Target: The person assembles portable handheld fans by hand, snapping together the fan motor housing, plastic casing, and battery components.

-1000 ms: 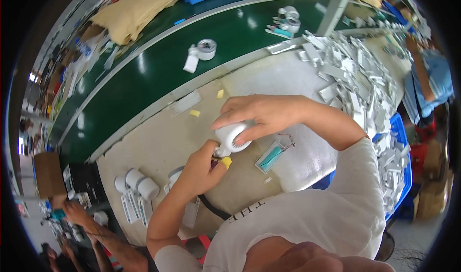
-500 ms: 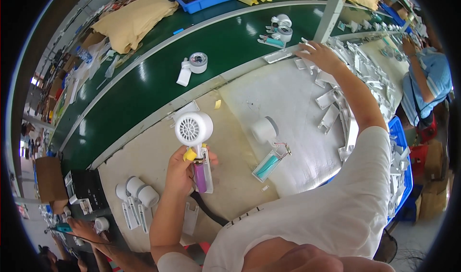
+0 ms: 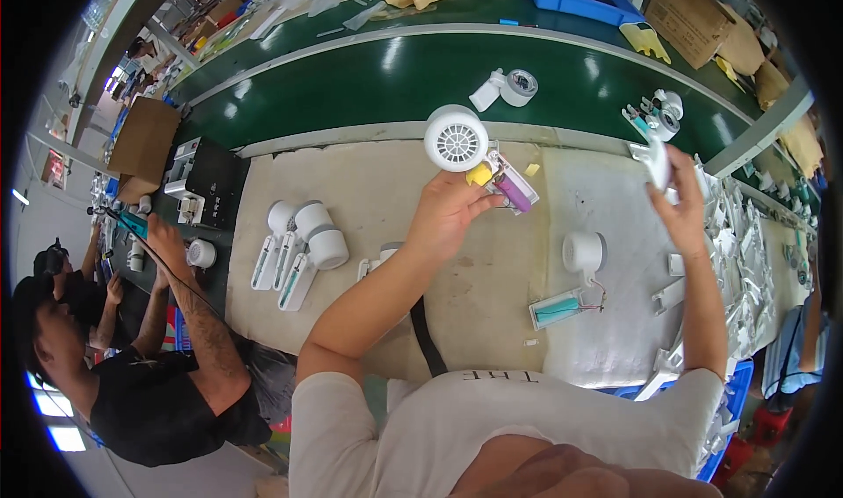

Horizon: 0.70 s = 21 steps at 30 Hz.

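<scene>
My left hand (image 3: 446, 217) is closed on a white handheld fan (image 3: 457, 140) with a round grille head. Its handle is uncovered, showing a purple battery (image 3: 514, 192); a small yellow piece (image 3: 479, 174) sits at my thumb tip. On the right, my right hand (image 3: 683, 204) grips a white plastic handle cover (image 3: 654, 160) above the mat. Between the two hands, lower down, lies another fan head (image 3: 583, 252), wired to a handle shell with a teal battery (image 3: 558, 308).
A heap of white plastic shells (image 3: 738, 243) covers the right side. Several fans (image 3: 321, 234) lie at left, near a black-and-white device (image 3: 204, 186). More fan units sit on the green conveyor (image 3: 351, 90). A co-worker (image 3: 158, 375) at left holds a teal tool (image 3: 133, 223).
My right hand has lifted a white handle cover from beside the heap and drawn it back. The view has swung left, bringing the co-worker in. My left hand keeps hold of the fan, its handle now tilted.
</scene>
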Each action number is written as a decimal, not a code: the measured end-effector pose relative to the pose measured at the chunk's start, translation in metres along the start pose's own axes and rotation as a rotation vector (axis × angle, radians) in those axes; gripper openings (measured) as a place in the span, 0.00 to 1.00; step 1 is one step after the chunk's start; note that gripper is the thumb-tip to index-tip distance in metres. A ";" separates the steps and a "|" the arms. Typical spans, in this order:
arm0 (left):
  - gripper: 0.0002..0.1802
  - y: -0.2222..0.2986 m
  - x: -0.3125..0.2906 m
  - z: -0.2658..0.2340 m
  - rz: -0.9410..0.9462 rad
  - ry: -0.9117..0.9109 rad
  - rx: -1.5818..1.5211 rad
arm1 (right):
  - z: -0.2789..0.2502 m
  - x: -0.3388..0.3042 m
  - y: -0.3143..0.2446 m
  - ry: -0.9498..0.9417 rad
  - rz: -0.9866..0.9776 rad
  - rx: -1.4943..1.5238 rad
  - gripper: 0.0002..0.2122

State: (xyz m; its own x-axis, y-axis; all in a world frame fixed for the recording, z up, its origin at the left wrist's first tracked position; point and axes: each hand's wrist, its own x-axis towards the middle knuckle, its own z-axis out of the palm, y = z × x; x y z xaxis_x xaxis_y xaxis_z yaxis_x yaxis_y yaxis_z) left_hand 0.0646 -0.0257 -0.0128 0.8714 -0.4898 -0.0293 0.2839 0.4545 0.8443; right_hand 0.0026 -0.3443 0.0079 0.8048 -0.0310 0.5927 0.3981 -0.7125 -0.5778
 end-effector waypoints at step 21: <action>0.20 -0.008 -0.024 0.018 0.510 0.211 -0.271 | 0.124 0.002 -0.149 -0.038 -0.279 -0.239 0.30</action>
State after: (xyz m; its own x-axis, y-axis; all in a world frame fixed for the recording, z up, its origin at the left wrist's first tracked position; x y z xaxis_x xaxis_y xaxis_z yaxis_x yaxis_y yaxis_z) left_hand 0.0343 -0.0310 -0.0089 0.9767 -0.0153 0.2140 -0.1225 0.7792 0.6147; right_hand -0.0006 -0.1512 0.0262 0.6975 0.2107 0.6849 0.4944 -0.8333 -0.2471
